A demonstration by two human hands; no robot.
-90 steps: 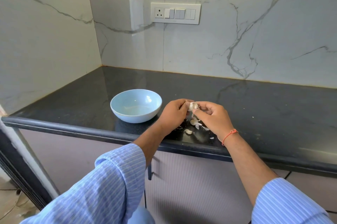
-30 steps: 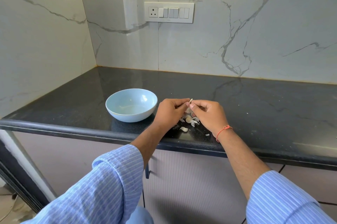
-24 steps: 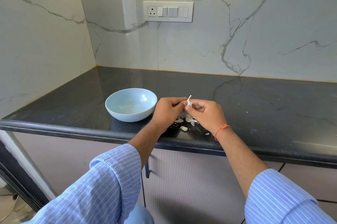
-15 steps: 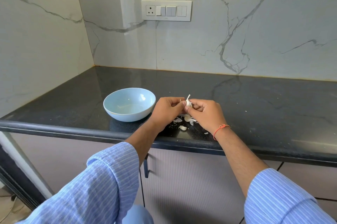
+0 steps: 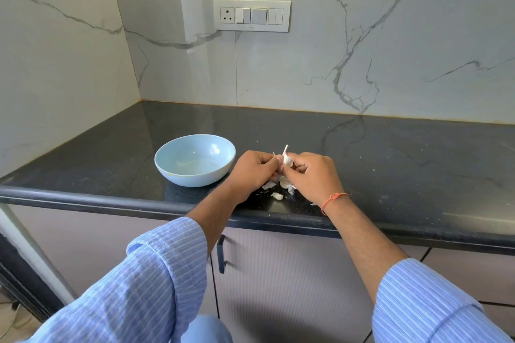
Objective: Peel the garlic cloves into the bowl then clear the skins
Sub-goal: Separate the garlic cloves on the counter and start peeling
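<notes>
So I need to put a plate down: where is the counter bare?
Bare: the counter right of the right hand, and behind the bowl toward the wall. Crowded: the front edge under both hands, with skins.

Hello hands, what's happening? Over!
Left hand and right hand pinching garlic clove, peeling. Bowl looks empty. Skins on counter. Nothing blocking.

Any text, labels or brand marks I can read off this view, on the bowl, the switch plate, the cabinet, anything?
No readable text anywhere in the view.
Switch plate: a faint mark under the switches, too small and blurred to read.
Bowl: plain light blue, no print visible.
Countertop, marble wall and cabinet door: no labels or signs.
Sleeves and wrist thread: no lettering.
</notes>
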